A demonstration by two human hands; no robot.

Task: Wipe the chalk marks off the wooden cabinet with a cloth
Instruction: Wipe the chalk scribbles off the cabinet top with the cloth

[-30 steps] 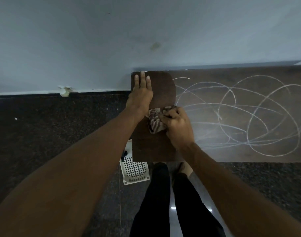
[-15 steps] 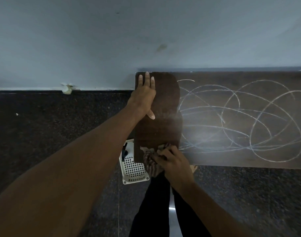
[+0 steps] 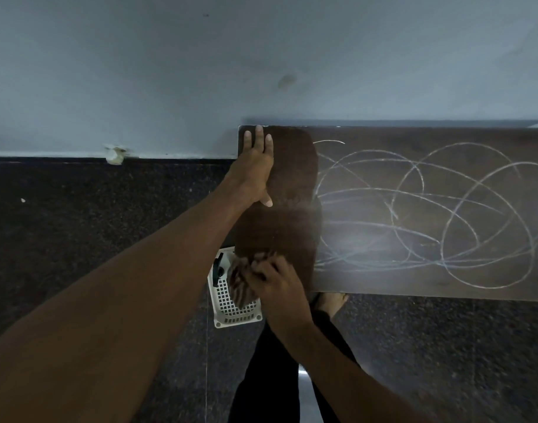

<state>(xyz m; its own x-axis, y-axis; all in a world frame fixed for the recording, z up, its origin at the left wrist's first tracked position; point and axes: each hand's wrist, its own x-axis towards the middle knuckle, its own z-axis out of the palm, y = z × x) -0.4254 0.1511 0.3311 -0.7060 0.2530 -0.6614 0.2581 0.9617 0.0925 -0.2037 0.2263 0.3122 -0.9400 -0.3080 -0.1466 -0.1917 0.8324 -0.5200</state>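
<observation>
The left hand (image 3: pixel 255 169) lay flat on the wooden cabinet (image 3: pixel 295 227) near its far left corner, fingers straight and holding nothing. The right hand (image 3: pixel 276 285) gripped the bunched striped cloth (image 3: pixel 238 282) with curled fingers at the cabinet's near left edge, above a white plastic basket (image 3: pixel 231 312) on the floor. A dark strip beside the left hand was free of chalk. White looping chalk marks (image 3: pixel 414 209) covered the top to the right.

dark brown cabinet top (image 3: pixel 414 132) with white chalk scribbles (image 3: pixel 429 215), brownish striped cloth (image 3: pixel 240 279), white grid basket (image 3: pixel 231 309), speckled black floor (image 3: pixel 78 224), pale blue-grey wall (image 3: pixel 170 71)
</observation>
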